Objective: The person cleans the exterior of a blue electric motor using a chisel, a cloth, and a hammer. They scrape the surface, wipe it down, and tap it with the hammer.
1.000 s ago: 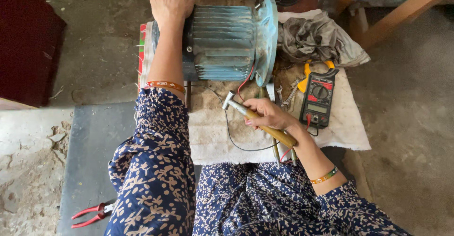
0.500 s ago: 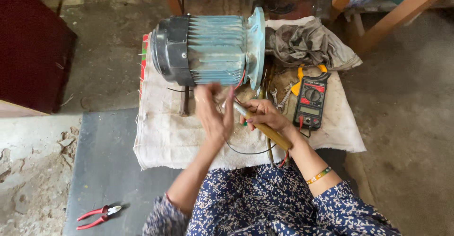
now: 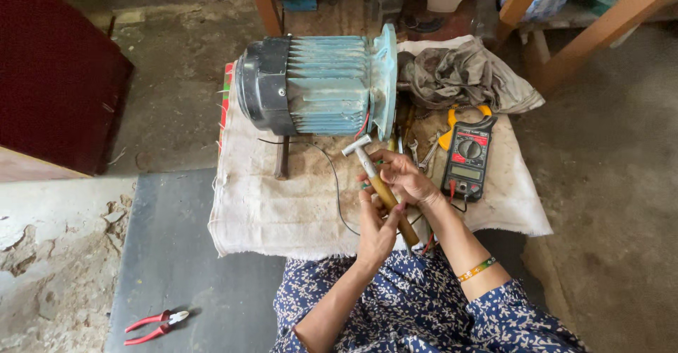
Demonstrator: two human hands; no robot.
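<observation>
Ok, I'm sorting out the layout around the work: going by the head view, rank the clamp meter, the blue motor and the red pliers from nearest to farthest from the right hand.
1. Clamp meter, just to the right of the right hand, on the cloth.
2. Blue motor, up and to the left, at the cloth's far edge.
3. Red pliers, far to the lower left, on the grey slab.
</observation>
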